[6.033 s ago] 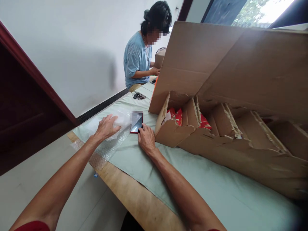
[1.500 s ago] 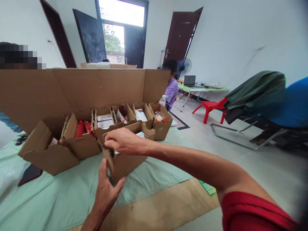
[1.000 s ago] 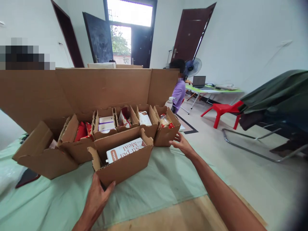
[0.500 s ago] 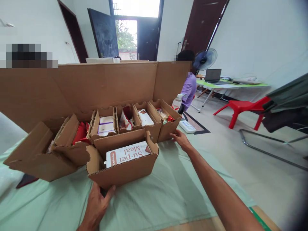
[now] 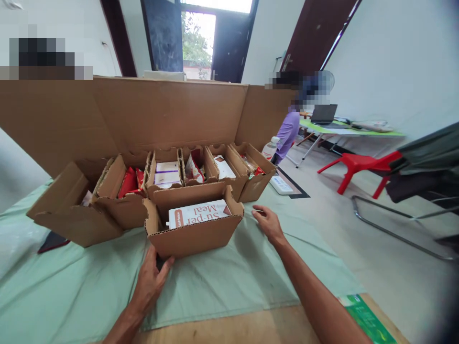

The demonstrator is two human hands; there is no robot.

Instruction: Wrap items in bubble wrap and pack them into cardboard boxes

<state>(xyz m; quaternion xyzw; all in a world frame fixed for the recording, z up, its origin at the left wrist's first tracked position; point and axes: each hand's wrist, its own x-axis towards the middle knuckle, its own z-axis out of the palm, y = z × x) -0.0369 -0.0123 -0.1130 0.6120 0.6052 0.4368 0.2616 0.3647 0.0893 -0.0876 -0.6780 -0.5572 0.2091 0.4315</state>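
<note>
An open cardboard box (image 5: 201,237) stands in front, holding a white carton (image 5: 195,215) lettered "Su-per Meal", which reads upside down from here. My left hand (image 5: 152,274) rests at this box's lower left corner, thumb and fingers apart, with a small dark patch between them that I cannot make out. To the right of the box, my right hand (image 5: 267,222) hovers over the green cloth (image 5: 204,286), fingers stretched out and holding nothing. Behind stands a row of similar boxes with red packets (image 5: 131,182), white-and-purple packs (image 5: 167,173), a white box (image 5: 224,167) and wrapped snacks (image 5: 251,165).
A tall cardboard panel (image 5: 172,112) rises behind the row. To the right are a clear bottle (image 5: 269,149), a white device (image 5: 281,185) and a person in a purple shirt (image 5: 288,129). A red stool (image 5: 355,165) and a laptop table (image 5: 358,130) stand farther off.
My right hand has come away from the rightmost box of the row and moved nearer the front box. My left hand stays at the front box's corner. The view has tilted down slightly.
</note>
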